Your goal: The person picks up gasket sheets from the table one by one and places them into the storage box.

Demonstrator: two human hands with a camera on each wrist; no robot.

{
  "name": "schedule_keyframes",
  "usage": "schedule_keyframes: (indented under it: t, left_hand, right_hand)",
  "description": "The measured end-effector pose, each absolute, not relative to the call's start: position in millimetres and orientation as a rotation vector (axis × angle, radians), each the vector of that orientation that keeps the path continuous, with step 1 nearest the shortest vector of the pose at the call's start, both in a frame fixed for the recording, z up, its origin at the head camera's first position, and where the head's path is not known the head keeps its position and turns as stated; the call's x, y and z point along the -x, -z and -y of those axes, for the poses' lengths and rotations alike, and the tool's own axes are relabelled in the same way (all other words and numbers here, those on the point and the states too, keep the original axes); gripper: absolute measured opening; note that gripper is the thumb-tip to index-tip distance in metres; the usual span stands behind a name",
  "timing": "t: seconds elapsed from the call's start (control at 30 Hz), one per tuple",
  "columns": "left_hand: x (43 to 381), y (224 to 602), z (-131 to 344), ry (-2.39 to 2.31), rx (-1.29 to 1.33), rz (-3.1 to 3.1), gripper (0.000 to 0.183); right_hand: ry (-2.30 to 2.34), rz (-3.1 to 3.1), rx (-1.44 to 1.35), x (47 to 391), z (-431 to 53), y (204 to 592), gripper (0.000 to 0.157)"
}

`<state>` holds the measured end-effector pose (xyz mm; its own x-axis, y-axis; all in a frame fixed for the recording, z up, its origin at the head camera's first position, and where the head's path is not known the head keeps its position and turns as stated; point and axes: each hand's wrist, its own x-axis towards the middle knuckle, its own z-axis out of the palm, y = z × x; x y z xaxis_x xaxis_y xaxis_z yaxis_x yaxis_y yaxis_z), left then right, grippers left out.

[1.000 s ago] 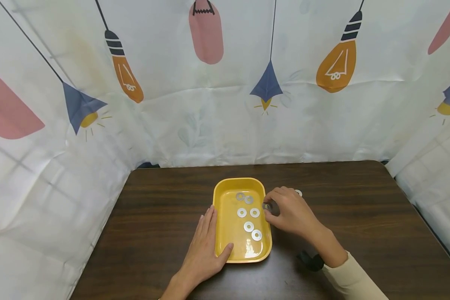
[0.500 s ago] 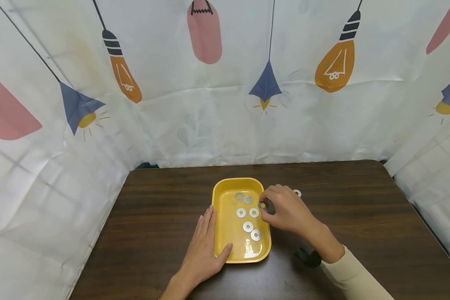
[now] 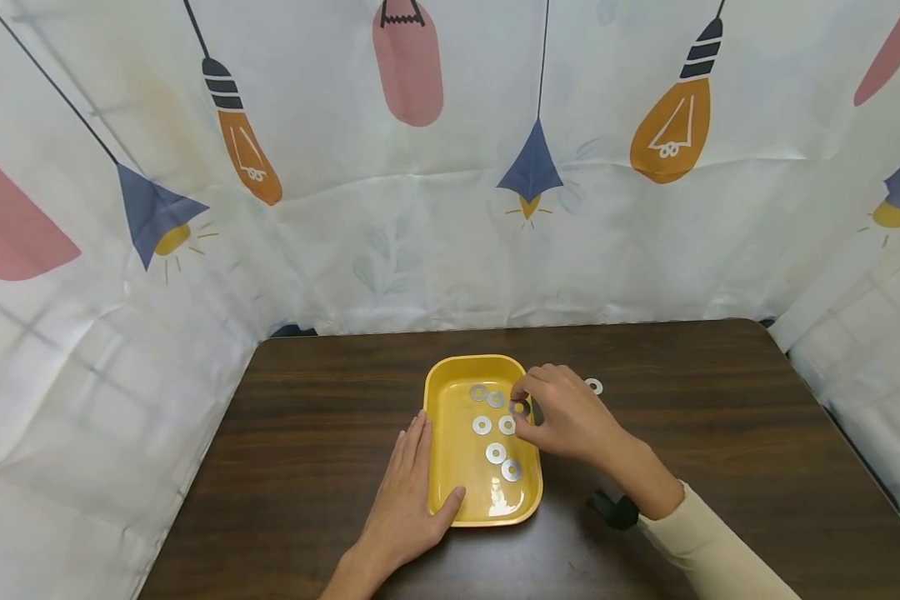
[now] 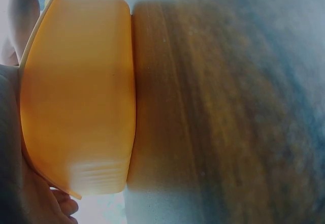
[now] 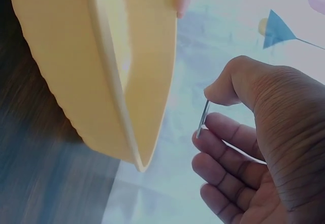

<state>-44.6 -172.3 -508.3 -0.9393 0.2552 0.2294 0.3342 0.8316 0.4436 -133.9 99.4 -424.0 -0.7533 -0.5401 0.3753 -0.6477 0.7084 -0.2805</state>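
Note:
A yellow tray [image 3: 457,492] stands on the dark wooden table, with several flat metal washers [image 3: 496,453] lying on its bottom. Over its right rim, my right hand [image 3: 570,417] pinches one washer [image 5: 202,118] by its edges between thumb and fingertips. That washer is above the tray's inside in the head view. My left hand [image 3: 405,492] rests along the tray's left side, fingers straight and thumb over the near left rim. In the left wrist view the tray's outer wall [image 4: 81,97] fills the left part beside the palm.
One more washer [image 3: 594,386] lies on the table [image 3: 330,417] behind my right hand. A black band [image 3: 613,509] is at the right wrist. A white curtain [image 3: 435,250] printed with lamps hangs behind the table and along its sides.
My right hand has moved a little to the left with the pinched washer, from the tray's right rim to over its inside. The left hand stays in place.

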Motion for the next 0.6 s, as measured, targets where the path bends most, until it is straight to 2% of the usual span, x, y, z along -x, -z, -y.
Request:
schedule_keyframes:
  t: [0.33, 0.6]
  left_hand:
    - [45, 508, 172, 0.728, 0.474, 2.836, 0.105]
    - [45, 508, 172, 0.723, 0.478, 2.831, 0.105]
  right_hand:
    - [-0.601, 2.602, -1.022, 136, -88, 424, 0.012]
    - [-0.606, 2.596, -1.057, 136, -81, 425, 0.015]
